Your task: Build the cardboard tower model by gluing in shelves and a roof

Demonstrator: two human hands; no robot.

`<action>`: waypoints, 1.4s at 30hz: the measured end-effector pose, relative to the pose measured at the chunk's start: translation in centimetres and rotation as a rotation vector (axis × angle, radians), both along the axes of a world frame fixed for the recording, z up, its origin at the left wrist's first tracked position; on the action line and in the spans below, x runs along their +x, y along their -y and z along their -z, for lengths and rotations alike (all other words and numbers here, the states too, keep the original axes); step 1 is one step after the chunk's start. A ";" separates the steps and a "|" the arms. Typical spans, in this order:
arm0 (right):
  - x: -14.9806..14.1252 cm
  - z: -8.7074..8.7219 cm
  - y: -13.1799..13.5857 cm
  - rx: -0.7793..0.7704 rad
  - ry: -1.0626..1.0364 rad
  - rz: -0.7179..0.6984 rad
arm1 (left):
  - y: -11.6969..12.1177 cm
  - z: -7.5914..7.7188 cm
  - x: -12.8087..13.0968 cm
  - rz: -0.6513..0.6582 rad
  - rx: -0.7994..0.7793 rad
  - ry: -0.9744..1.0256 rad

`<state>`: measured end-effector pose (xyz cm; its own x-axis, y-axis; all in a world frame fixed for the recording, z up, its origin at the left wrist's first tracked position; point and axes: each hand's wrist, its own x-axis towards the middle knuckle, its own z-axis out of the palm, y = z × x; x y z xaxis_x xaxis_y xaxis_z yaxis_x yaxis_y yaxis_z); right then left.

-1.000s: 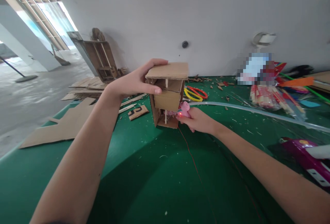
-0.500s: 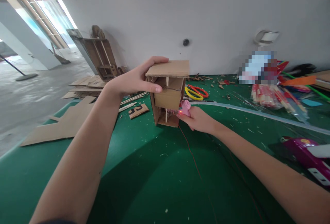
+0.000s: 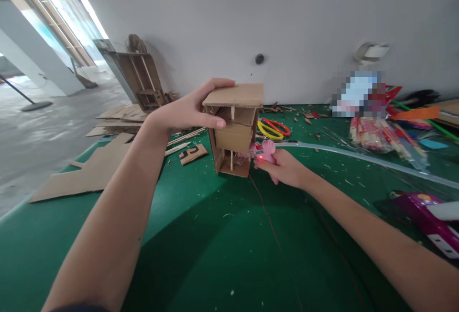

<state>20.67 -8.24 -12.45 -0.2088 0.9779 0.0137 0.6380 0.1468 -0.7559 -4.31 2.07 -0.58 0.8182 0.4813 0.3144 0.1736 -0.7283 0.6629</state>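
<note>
A small upright cardboard box frame (image 3: 234,137) with open compartments stands on the green table. My left hand (image 3: 195,111) grips its upper left side, thumb across the front and fingers over the top edge. In my right hand (image 3: 285,166), closed around it, is a pink hot glue gun (image 3: 267,147) with a red light glowing on it. Its front end reaches toward the lower compartment from the right; the tip is hard to make out. Thin wooden sticks (image 3: 232,160) stand upright inside the compartments. A thin red line (image 3: 265,209) trails from the box's base across the table.
Scissors with yellow and red handles (image 3: 270,129) lie behind the box. Cardboard sheets (image 3: 82,168) and a marked scrap (image 3: 193,154) are at left. A translucent tube (image 3: 344,153), bundled sticks (image 3: 371,135) and a purple device (image 3: 426,216) lie right. A wall (image 3: 215,29) rises behind.
My right hand and the pink glue gun have shifted a little to the right, drawing partly away from the lower compartment. My left hand and the box have stayed in place.
</note>
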 end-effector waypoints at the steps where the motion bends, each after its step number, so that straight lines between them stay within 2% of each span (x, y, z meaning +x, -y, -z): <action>1: 0.3 -0.2 0.1 -0.007 -0.012 -0.004 | 0.0 0.0 0.0 -0.002 -0.004 -0.002; 6: 1.8 -1.8 0.3 -0.071 0.054 -0.015 | -0.3 0.2 -0.2 -0.008 -0.036 0.018; 9: 2.2 -2.3 0.4 -0.042 0.118 0.033 | -0.7 0.5 -0.3 -0.004 -0.038 0.030; 13: 2.0 -2.1 0.3 -0.006 0.159 0.085 | -1.0 0.7 -0.4 0.005 -0.039 0.036; 23: 0.2 -1.8 -0.1 0.054 0.177 0.046 | -0.8 0.8 -0.4 -0.025 -0.038 0.042; 33: 0.4 -0.8 -1.2 -0.006 0.138 0.013 | -0.8 0.7 -0.2 -0.006 -0.044 0.042; 37: -0.1 -1.3 -1.0 0.009 0.173 -0.005 | -0.6 0.7 -0.1 0.002 -0.044 0.049; 42: -0.8 -2.2 -0.4 -0.009 0.222 0.050 | -0.6 0.6 -0.2 0.006 -0.038 0.040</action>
<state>19.88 -7.88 -10.26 -0.1570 0.9869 -0.0361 0.7951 0.1046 -0.5974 -4.47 2.62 -1.19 0.8083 0.4887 0.3285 0.1419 -0.7031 0.6968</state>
